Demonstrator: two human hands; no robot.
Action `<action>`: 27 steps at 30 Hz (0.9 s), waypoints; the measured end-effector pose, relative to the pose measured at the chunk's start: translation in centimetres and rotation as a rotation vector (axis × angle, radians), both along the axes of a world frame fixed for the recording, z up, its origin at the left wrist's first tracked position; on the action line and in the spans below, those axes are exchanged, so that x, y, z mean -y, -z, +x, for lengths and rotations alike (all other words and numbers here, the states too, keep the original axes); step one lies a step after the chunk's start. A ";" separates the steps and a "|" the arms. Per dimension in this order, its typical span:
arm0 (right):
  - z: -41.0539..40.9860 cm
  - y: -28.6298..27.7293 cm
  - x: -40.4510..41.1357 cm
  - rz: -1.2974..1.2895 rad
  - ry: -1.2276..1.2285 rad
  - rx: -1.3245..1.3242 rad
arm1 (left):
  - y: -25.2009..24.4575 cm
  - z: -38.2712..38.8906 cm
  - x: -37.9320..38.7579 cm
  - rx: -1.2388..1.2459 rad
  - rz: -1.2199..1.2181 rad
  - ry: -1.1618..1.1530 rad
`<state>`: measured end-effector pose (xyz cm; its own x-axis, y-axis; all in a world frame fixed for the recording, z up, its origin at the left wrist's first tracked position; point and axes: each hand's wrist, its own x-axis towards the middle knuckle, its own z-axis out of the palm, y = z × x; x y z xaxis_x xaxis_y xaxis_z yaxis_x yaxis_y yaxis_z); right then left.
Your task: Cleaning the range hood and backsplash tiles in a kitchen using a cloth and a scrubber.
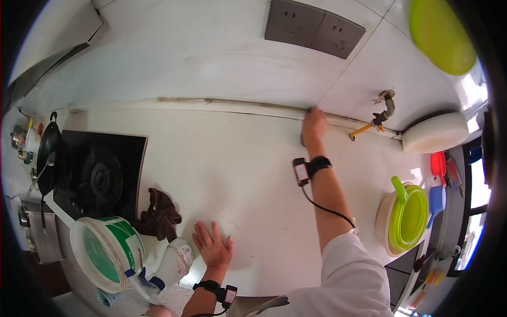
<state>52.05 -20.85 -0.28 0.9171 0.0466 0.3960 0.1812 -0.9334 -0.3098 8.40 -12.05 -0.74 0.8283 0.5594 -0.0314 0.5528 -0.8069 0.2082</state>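
Observation:
My right hand (pixel 315 125) is closed around a small dark item at the seam where the white countertop (pixel 253 158) meets the tiled wall; most of that item is hidden by the hand. A dark grimy line (pixel 237 103) runs along this seam. Flat on the countertop, my left hand (pixel 214 245) rests palm down with its fingers spread. Just left of it lies a white spray bottle (pixel 172 261) with a blue collar. A dark brown cloth (pixel 158 214) lies crumpled between the bottle and the black gas hob (pixel 99 174).
Left of the spray bottle is a white and green bucket (pixel 107 253). A black wok (pixel 48 158) stands beyond the hob. A yellow gas pipe (pixel 361 131) rises near the wall at right, with green baskets (pixel 410 218) and a thick white round board (pixel 435 132) farther right.

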 end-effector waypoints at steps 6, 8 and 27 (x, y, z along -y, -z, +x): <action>-5.4 2.1 -14.4 0.091 -0.390 0.177 | 0.3 0.0 0.2 -0.004 -0.007 0.010; -6.3 -0.3 -17.1 -0.009 -0.439 0.037 | 0.5 -0.2 -0.5 -0.017 0.002 -0.001; -7.2 0.7 -22.0 -0.028 -0.698 0.169 | 0.3 -0.1 0.1 0.015 -0.011 -0.018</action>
